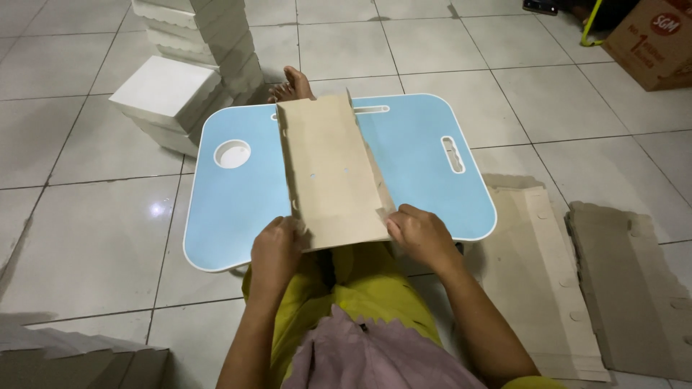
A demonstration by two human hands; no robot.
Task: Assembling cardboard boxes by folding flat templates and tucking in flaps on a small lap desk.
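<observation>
A flat brown cardboard box blank (328, 169) lies lengthwise on a light blue lap table (418, 176), its long sides folded up. My left hand (275, 248) grips the blank's near left corner. My right hand (419, 234) pinches its near right corner, thumb on top. The table has a round cup hole (232, 153) at its left and a slot handle (453, 153) at its right.
Flat cardboard blanks (548, 281) lie in piles on the tiled floor to my right. Folded white boxes (191, 65) are stacked behind the table at the left, more at the lower left (72, 360). A brown carton (652, 39) stands at the far right. A bare foot (292, 83) shows beyond the table.
</observation>
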